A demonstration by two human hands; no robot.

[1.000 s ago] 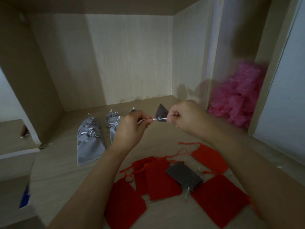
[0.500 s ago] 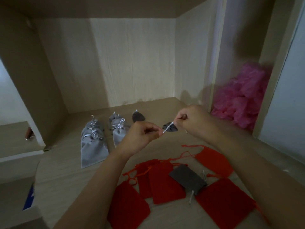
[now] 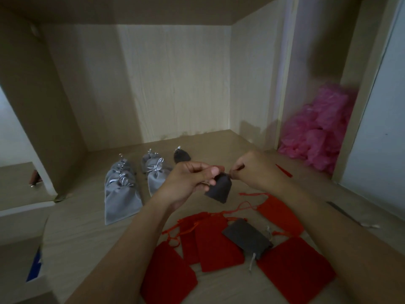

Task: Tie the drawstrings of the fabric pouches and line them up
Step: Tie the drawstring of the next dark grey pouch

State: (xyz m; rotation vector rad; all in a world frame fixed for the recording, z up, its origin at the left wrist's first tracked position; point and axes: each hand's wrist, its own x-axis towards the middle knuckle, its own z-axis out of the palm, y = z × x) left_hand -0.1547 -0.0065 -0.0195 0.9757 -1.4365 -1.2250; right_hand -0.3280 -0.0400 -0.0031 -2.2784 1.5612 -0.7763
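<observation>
A small dark grey pouch (image 3: 219,188) hangs in the air between my hands, bottom end down. My left hand (image 3: 190,178) pinches its gathered neck from the left. My right hand (image 3: 252,170) pinches the drawstring at the neck from the right. Behind them on the wooden shelf (image 3: 87,233) lie tied light grey pouches (image 3: 121,194) in two short rows and one tied dark grey pouch (image 3: 181,155). Nearer to me lie several flat red pouches (image 3: 217,244) with loose strings, and an untied dark grey pouch (image 3: 246,236) on top of them.
The shelf is closed in by a back wall and side panels. A heap of pink plastic (image 3: 317,132) fills the compartment at the right. A single red string (image 3: 283,171) lies near my right wrist. A blue item (image 3: 35,268) shows at the lower left edge.
The silver string was stretched between my hands before; now my hands are close together at the neck and the dark grey pouch hangs lower, below them.
</observation>
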